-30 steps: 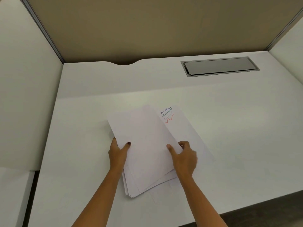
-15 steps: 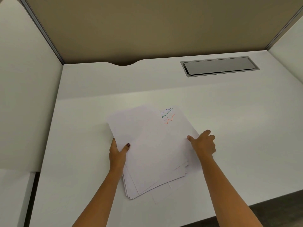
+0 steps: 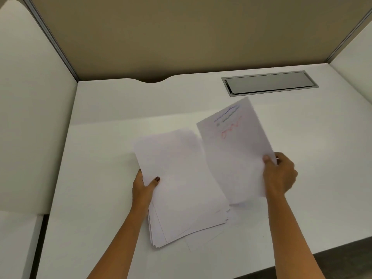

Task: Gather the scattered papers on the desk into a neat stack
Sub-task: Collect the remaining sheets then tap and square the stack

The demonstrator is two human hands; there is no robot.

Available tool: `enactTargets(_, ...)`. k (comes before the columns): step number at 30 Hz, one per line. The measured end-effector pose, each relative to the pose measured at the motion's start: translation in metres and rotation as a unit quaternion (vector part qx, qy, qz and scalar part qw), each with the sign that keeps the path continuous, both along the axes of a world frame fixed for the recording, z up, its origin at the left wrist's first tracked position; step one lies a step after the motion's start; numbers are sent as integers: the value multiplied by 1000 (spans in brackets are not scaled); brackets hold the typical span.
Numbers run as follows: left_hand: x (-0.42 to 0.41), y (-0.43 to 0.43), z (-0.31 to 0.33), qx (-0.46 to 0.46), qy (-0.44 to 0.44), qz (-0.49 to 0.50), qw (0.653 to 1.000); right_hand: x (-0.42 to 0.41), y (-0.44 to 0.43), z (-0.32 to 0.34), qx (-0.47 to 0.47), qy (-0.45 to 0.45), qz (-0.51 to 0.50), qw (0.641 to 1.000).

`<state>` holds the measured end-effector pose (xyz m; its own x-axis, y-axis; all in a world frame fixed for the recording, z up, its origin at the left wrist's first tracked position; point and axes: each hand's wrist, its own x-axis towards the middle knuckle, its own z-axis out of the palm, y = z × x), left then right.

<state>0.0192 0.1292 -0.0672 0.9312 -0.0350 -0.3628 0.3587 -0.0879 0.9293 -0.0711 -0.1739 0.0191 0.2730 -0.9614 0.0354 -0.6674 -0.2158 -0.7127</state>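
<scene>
A left hand (image 3: 145, 185) pinches the paper stack (image 3: 181, 184) at its left edge on the desk (image 3: 104, 158), thumb on top; the right hand (image 3: 278, 174), just right of the stack, grips a scribbled sheet (image 3: 235, 150) lifted and tilted.

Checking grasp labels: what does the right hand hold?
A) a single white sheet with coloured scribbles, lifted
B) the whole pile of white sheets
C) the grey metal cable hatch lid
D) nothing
A: the right hand pinches the white sheet with coloured scribbles by its right edge, raised beside the pile of white sheets under the left hand.

My scribbled sheet (image 3: 237, 156): white, blue, green, red squiggles. Paper stack (image 3: 185, 188) plain white. Desk (image 3: 104, 121) white. Cable hatch (image 3: 269, 83) grey.
</scene>
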Motion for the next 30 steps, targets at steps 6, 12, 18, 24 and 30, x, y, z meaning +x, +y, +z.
enactTargets(6, 3, 2, -1, -1, 7, -14, 1000, -19, -17, -1, 218, -226, -85, 945)
enactTargets(12, 4, 3, -1, -14, 23, -16, 1000, -26, -9, 7, 287, -344, -178, 876)
enactTargets(18, 7, 1, 2, -16, 35, -16, 999, -21, -11, 14, 327, -388, -92, 857)
enactTargets(24, 10, -12, 10, -23, 95, 23, 995, 1, 37, -43, 232, -63, 96, 966)
enactTargets(30, 14, -18, 6, -26, 113, 42, 992, 12, 94, -69, 153, 101, 227, 956)
